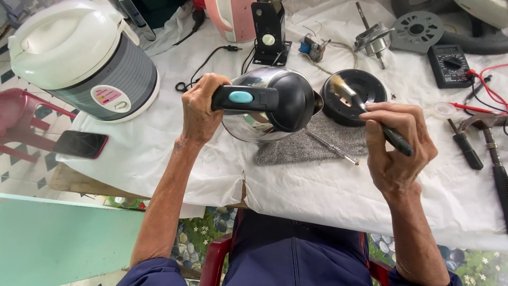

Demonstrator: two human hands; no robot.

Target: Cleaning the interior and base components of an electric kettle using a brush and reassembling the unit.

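Observation:
My left hand (200, 108) grips the black handle of a shiny steel electric kettle (264, 103) with a black lid, holding it tilted just above a grey cloth (317, 145). The handle has a blue button. My right hand (394, 143) holds a small paintbrush (365, 106) by its black handle. The brush's pale bristles point toward the round black kettle base (352, 90), which lies just right of the kettle. A thin metal screwdriver (332, 148) lies on the cloth between my hands.
A white cloth covers the table (317, 196). A white and grey rice cooker (79, 58) stands at the left, with a dark phone (80, 144) near the table edge. A multimeter (450, 63) with red leads, a motor (373, 42), screwdrivers (465, 145) and a pink kettle (233, 18) lie behind and right.

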